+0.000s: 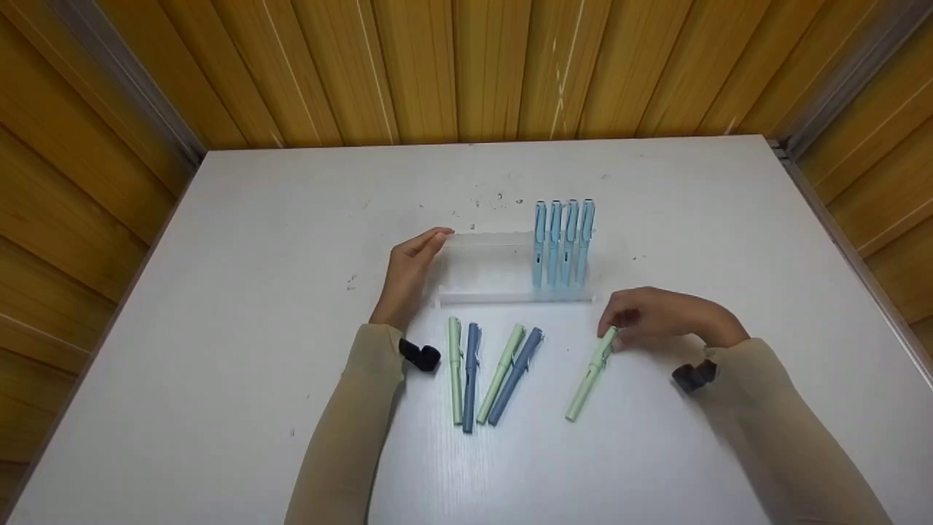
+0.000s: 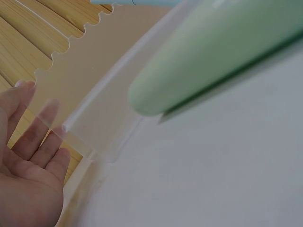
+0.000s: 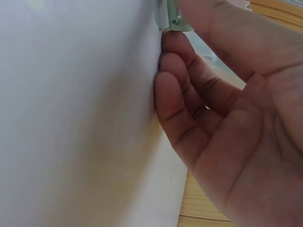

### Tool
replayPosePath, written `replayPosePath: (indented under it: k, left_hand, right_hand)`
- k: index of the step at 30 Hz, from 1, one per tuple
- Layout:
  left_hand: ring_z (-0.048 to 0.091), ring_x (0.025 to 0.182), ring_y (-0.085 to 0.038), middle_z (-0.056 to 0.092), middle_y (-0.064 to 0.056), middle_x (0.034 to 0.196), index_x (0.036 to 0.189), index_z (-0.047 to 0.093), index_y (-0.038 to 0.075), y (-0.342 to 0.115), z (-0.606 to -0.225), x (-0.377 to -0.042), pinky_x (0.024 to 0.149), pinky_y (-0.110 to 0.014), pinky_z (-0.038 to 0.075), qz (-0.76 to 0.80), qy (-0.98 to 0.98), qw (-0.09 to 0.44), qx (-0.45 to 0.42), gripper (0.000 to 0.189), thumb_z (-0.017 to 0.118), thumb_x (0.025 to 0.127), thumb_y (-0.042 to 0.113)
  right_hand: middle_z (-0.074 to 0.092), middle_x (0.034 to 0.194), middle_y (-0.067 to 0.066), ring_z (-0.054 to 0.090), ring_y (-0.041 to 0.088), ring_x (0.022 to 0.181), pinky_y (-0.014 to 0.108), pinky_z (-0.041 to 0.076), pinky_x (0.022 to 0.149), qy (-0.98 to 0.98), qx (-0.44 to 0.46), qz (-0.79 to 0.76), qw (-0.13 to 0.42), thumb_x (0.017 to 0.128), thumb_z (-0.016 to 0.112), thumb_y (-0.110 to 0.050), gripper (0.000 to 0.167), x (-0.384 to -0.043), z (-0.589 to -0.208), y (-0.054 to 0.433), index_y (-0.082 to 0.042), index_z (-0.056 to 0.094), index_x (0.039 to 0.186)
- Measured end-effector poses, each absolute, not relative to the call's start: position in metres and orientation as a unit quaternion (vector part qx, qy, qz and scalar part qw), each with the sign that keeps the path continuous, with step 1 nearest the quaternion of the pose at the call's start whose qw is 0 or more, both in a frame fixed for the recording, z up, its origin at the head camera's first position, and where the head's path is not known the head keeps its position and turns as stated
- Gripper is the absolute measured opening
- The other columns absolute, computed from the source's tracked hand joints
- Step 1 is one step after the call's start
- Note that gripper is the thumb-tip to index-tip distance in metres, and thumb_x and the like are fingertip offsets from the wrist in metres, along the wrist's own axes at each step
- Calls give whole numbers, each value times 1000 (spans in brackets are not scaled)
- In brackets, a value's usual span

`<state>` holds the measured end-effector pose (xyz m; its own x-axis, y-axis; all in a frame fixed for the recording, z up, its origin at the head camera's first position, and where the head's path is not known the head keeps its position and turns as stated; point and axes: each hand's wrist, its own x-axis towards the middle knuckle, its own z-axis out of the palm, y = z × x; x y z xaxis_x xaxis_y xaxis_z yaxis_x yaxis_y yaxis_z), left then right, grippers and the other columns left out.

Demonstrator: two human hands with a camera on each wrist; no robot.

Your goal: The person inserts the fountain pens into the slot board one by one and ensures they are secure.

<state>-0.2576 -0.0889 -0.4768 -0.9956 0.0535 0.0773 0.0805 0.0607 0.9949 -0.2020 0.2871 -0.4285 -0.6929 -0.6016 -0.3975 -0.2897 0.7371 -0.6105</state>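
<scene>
Left hand [image 1: 406,275] has a narrow thumb-and-finger pinch on the upper left corner of the clear rack [image 1: 503,298]; left wrist view shows the other fingers loose, behind the see-through panel, with a row of scalloped notches along its edge. Right hand [image 1: 656,315], also nearly closed: thumb and fingertips pinch the clip end of a green pen [image 1: 592,375], just right of and in front of the rack. Pen slants, clip end up toward the rack, other end toward the person; can't tell if that end touches the surface [image 1: 240,306]. Remaining right fingers curl in beside the surface. Rack holds four light-blue pens [image 1: 555,251] side by side at its right end, upright, clips on top. In front of it, four loose pens lie as two pairs: left green pen [image 1: 456,372] beside left dark-blue pen [image 1: 471,379], then second green pen [image 1: 501,372] beside second dark-blue pen [image 1: 516,375], that pair more tilted. Tan sleeves [image 1: 342,437] on both arms. Yellow wood-panel wall [image 1: 423,73] behind the surface.
</scene>
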Motion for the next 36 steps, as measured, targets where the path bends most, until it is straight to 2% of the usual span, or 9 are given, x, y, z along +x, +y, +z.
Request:
replayPosePath:
  k: [8, 14, 17, 23, 31, 36]
  left_hand:
    - [53, 125, -8, 66, 6, 124, 116, 70, 21, -90, -478, -258, 112, -33, 36, -683, -729, 12, -52, 38, 61, 91, 47]
    - [54, 125, -8, 66, 6, 124, 117, 70, 21, -91, -478, -258, 112, -34, 36, -685, -727, 11, -50, 37, 61, 91, 46]
    - [53, 125, -8, 66, 5, 124, 117, 69, 20, -90, -478, -258, 113, -33, 36, -689, -723, 7, -48, 37, 61, 91, 46]
    - [51, 128, -9, 63, 1, 129, 119, 68, 12, -91, -477, -257, 113, -33, 35, -694, -716, 11, -67, 41, 60, 93, 43]
    - [54, 124, -8, 66, 5, 123, 116, 70, 16, -90, -478, -259, 112, -34, 37, -690, -721, 17, -66, 35, 60, 94, 42]
    - [53, 125, -8, 66, 6, 124, 118, 69, 13, -91, -479, -259, 113, -34, 35, -689, -722, 14, -66, 42, 60, 92, 45]
  right_hand:
    - [62, 97, -6, 52, 17, 90, 24, 48, 80, 885, -233, -248, 317, 85, 73, -18, 19, -205, -429, 285, -30, 70, 101]
    - [67, 101, -6, 57, 16, 92, 19, 49, 83, 876, -245, -266, 320, 88, 70, -16, 20, -207, -429, 286, -27, 70, 104]
    - [69, 104, -6, 59, 14, 91, 15, 49, 83, 874, -255, -272, 313, 89, 69, -18, 21, -208, -429, 285, -26, 71, 108]
    - [70, 107, -1, 60, 14, 92, 16, 50, 83, 864, -273, -302, 297, 89, 70, -21, 23, -209, -428, 285, -20, 71, 111]
    - [68, 111, 0, 61, 17, 97, 15, 49, 89, 856, -272, -349, 267, 90, 69, -25, 20, -213, -427, 284, -22, 71, 109]
    - [67, 114, 5, 61, 17, 99, 17, 49, 90, 851, -269, -376, 251, 90, 69, -24, 24, -214, -425, 281, -16, 70, 112]
